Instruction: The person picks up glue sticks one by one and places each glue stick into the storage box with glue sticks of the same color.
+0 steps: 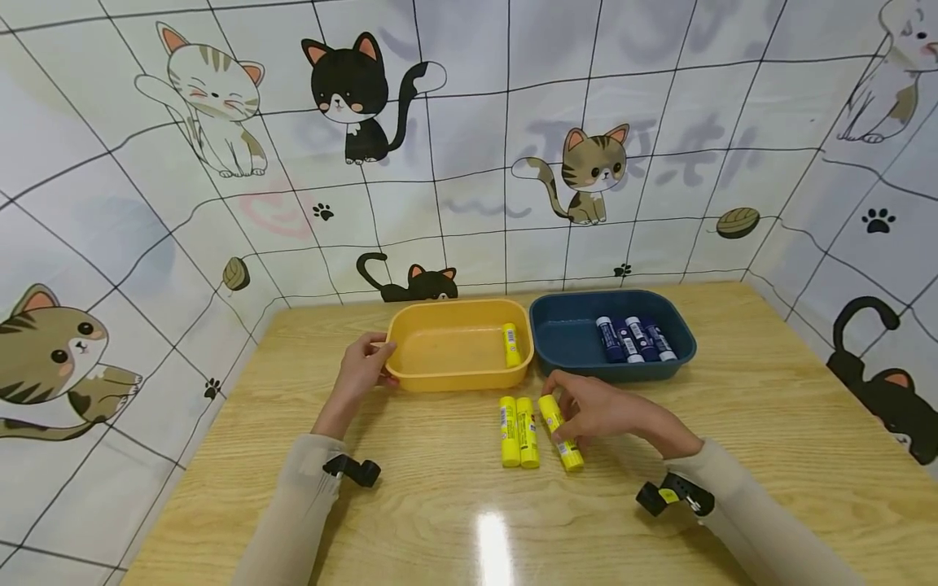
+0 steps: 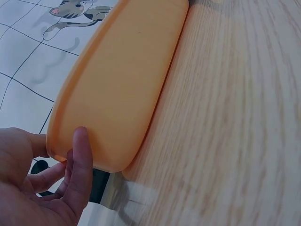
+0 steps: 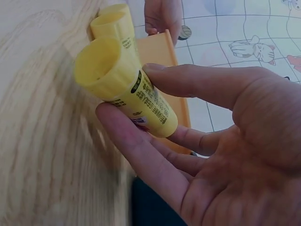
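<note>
My right hand point(image 1: 597, 404) pinches a yellow glue stick point(image 1: 563, 439) between thumb and fingers, just in front of the blue bin. In the right wrist view the glue stick point(image 3: 127, 87) is tilted, with its round end towards the camera. Two more yellow glue sticks point(image 1: 519, 433) lie side by side on the table to its left. My left hand point(image 1: 361, 364) holds the left end of the yellow bin point(image 1: 454, 380); in the left wrist view fingers point(image 2: 82, 162) lie over and around its rim. One yellow glue stick point(image 1: 511, 346) lies inside that bin at the right end.
A dark blue bin point(image 1: 608, 373) stands right of the yellow one, with several dark blue, white-capped glue sticks point(image 1: 636, 338) in it. Both bins sit on a wooden table point(image 1: 410, 505), near the back wall point(image 1: 476, 203) covered in cat drawings.
</note>
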Motion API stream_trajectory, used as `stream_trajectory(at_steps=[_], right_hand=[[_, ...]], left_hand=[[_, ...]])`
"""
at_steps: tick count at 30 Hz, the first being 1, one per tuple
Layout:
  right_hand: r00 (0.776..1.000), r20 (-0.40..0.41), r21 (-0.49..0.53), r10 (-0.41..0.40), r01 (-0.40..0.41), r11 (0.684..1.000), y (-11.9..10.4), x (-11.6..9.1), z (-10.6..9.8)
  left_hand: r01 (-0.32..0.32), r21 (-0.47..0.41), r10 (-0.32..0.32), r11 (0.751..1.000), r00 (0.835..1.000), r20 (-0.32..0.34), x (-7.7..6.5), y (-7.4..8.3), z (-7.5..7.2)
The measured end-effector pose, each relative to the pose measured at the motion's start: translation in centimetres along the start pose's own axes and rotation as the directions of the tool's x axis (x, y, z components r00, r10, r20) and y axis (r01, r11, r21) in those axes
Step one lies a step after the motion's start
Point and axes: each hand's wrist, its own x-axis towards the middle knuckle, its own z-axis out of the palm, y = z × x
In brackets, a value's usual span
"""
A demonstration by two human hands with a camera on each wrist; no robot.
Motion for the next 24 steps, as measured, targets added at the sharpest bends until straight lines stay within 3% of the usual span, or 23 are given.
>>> stream_trajectory(at_steps=[11, 17, 24], right_hand=[[0.997, -0.026, 0.011, -0.079, 0.079, 0.997, -0.5, -0.3, -0.4], [0.997, -0.035, -0.006, -0.075, 0.074, 0.997, -0.7, -0.3, -0.6], [0.994, -0.073, -0.039, -0.081, 0.079, 0.996, -1.5, -0.9, -1.1]], left_hand=[[-0.021, -0.016, 0.021, 1.000, 1.000, -0.018, 0.4, -0.6, 0.0], [-0.006, 0.004, 0.006, 1.000, 1.000, -0.018, 0.3, -0.7, -0.1], [0.024, 0.004, -0.024, 1.000, 1.000, 0.020, -0.3, 0.6, -0.1]])
